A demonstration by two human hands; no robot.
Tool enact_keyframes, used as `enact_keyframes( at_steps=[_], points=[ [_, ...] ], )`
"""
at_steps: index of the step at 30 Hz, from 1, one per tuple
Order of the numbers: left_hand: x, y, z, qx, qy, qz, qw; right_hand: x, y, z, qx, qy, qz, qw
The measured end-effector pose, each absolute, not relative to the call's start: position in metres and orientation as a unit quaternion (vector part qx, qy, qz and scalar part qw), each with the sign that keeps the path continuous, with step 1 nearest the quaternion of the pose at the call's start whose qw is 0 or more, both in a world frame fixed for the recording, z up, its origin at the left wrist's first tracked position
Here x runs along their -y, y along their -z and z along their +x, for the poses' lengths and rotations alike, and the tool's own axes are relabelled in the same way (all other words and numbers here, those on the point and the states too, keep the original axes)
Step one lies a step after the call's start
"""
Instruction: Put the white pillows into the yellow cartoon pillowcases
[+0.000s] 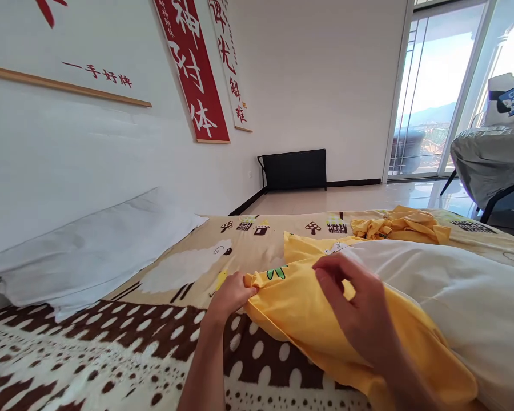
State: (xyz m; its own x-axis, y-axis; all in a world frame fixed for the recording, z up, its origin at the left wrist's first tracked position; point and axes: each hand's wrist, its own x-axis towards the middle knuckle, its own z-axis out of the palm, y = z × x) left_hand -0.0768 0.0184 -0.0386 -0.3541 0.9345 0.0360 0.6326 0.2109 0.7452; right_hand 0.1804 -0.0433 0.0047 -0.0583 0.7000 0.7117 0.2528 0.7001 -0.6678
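A yellow pillowcase (300, 311) lies partly pulled over a white pillow (454, 297) on a bed. My left hand (229, 297) is closed, pinching the near corner of the yellow pillowcase. My right hand (355, 308) hovers over the opening of the pillowcase where the white pillow sticks out, fingers curled and touching the cloth; whether it grips the cloth I cannot make out.
The bed carries a patterned blanket (111, 354) with brown dots and sheep. A second white pillow (89, 251) leans at the wall on the left. Another crumpled yellow cloth (400, 224) lies at the bed's far edge. A covered chair (488, 160) stands right, near glass doors.
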Motion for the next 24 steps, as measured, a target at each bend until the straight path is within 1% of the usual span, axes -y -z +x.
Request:
enact_keyframes(
  at_steps=[2, 4, 6, 8, 9, 10, 11, 13, 14, 16, 18, 21, 22, 24],
  points=[
    [-0.025, 0.045, -0.083, -0.724, -0.397, 0.502, 0.256, 0.051, -0.013, 0.194, 0.667, -0.109, -0.368, 0.639],
    [-0.032, 0.052, -0.089, -0.689, -0.453, 0.475, 0.309, 0.046, -0.016, 0.210, 0.658, -0.028, -0.411, 0.630],
    [-0.039, 0.060, -0.091, -0.641, -0.512, 0.438, 0.367, 0.026, -0.013, 0.230, 0.673, 0.048, -0.474, 0.566],
    [-0.047, 0.068, -0.091, -0.590, -0.575, 0.388, 0.413, 0.000, -0.002, 0.254, 0.670, 0.104, -0.567, 0.467],
    [-0.051, 0.072, -0.090, -0.566, -0.604, 0.360, 0.431, -0.013, 0.007, 0.266, 0.661, 0.109, -0.617, 0.412],
    [-0.054, 0.075, -0.089, -0.545, -0.628, 0.331, 0.447, -0.024, 0.017, 0.277, 0.659, 0.087, -0.656, 0.356],
    [-0.058, 0.078, -0.087, -0.527, -0.645, 0.303, 0.463, -0.033, 0.028, 0.287, 0.667, 0.038, -0.681, 0.300],
    [-0.064, 0.081, -0.086, -0.502, -0.661, 0.252, 0.497, -0.042, 0.048, 0.297, 0.693, -0.130, -0.676, 0.213],
    [-0.066, 0.083, -0.086, -0.495, -0.663, 0.230, 0.512, -0.043, 0.056, 0.298, 0.697, -0.227, -0.653, 0.189],
    [-0.069, 0.085, -0.087, -0.492, -0.662, 0.193, 0.531, -0.040, 0.066, 0.291, 0.677, -0.394, -0.594, 0.182],
    [-0.071, 0.087, -0.092, -0.499, -0.661, 0.164, 0.536, -0.032, 0.067, 0.278, 0.642, -0.500, -0.539, 0.217],
    [-0.072, 0.095, -0.102, -0.521, -0.658, 0.129, 0.528, -0.019, 0.054, 0.262, 0.589, -0.601, -0.468, 0.271],
    [-0.072, 0.100, -0.105, -0.531, -0.656, 0.119, 0.522, -0.015, 0.048, 0.260, 0.573, -0.625, -0.456, 0.270],
    [-0.072, 0.109, -0.111, -0.553, -0.651, 0.102, 0.510, -0.009, 0.038, 0.262, 0.562, -0.655, -0.452, 0.227]
  ],
)
